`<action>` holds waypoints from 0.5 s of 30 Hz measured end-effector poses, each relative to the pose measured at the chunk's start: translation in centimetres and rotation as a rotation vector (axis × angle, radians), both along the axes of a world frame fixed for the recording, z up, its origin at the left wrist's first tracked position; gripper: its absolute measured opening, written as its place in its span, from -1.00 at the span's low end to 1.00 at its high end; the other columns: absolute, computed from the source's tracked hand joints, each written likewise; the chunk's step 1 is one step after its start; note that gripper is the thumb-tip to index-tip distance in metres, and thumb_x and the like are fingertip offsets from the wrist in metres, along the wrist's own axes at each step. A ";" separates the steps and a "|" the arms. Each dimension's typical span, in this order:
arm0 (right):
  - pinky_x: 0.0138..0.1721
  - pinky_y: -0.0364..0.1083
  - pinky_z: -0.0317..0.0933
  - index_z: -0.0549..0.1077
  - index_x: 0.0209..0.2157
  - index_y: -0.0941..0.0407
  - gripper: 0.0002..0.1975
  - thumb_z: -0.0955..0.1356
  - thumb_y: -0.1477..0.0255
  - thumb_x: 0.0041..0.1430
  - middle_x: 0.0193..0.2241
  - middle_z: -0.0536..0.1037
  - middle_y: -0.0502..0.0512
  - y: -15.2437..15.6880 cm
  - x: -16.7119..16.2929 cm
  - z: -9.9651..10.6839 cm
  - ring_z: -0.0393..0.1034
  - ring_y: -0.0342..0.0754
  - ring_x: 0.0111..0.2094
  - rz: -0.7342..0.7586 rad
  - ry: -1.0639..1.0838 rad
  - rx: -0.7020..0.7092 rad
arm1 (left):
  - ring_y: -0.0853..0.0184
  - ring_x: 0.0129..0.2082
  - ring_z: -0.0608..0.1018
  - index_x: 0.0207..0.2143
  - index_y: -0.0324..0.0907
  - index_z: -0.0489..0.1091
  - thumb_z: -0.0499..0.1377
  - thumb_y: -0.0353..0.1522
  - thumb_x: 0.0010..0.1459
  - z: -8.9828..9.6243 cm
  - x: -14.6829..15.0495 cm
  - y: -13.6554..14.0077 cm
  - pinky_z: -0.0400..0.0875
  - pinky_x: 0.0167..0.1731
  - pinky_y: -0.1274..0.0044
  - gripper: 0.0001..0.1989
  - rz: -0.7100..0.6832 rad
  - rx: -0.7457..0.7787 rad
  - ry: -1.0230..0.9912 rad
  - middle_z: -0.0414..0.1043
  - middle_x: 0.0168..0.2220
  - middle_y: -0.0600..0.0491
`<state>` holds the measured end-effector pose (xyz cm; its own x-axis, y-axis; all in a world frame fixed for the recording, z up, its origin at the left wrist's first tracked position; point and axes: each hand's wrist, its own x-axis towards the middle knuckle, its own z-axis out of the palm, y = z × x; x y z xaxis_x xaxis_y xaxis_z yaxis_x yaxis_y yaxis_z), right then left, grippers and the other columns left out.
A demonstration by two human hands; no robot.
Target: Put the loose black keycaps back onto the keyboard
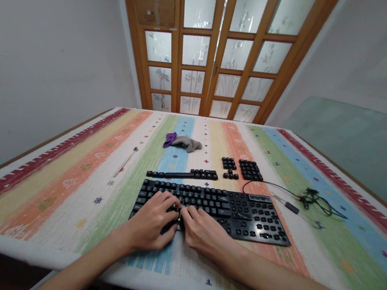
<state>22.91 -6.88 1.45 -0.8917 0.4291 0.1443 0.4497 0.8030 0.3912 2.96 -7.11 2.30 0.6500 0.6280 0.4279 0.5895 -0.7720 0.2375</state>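
Walls: plain white, seen at left (43, 53) and right (372, 49).
Door: wooden frame with frosted panes (218, 50), set beyond the table.
Table covering: striped multicolour cloth (70, 182).
Light: soft, diffused through the glass.

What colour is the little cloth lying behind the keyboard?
The cloth is mostly grey with a purple end on its left side, seen best in the head view.

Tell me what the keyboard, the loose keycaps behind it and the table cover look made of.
Keyboard: black plastic, probably; its right end reflects light glossily. Loose keycaps: likely the same black plastic, slightly shiny tops. Table cover: looks like woven cloth or matting, matte, with a fine grid texture and printed coloured stripes. Both hands, left hand and right hand, rest on the keys.
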 end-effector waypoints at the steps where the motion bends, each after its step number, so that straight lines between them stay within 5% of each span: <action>1: -0.47 -0.05 0.30 0.52 -0.38 0.27 -0.89 0.34 0.61 0.19 -0.29 0.47 0.27 0.0 -0.1 -0.1 0.36 0.05 -0.30 -0.003 -0.005 -0.007 | 0.14 -0.10 0.40 -0.25 -0.22 0.47 0.13 -0.46 0.16 0.0 0.1 -0.1 0.36 -0.03 0.25 -0.86 -0.001 0.021 -0.022 0.43 -0.14 -0.10; 9: -0.51 -0.09 0.28 0.52 -0.32 0.29 -0.86 0.31 0.60 0.25 -0.32 0.48 0.29 0.3 -0.5 1.5 0.38 0.04 -0.31 -0.005 -0.089 -0.077 | 0.21 -0.18 0.43 -0.30 -0.24 0.46 0.09 -0.51 0.21 -0.9 0.7 0.3 0.42 -0.11 0.34 -0.85 0.025 0.138 -0.146 0.45 -0.24 -0.08; 15: -0.45 -0.13 0.24 0.44 -0.08 0.27 -0.82 0.27 0.62 0.32 -0.29 0.49 0.16 2.2 2.4 3.3 0.40 -0.05 -0.35 0.000 0.004 -0.302 | 0.23 -0.18 0.44 -0.07 -0.19 0.49 0.14 -0.48 0.26 -1.4 0.6 0.6 0.42 -0.12 0.34 -0.77 0.012 0.141 -0.127 0.45 -0.22 -0.05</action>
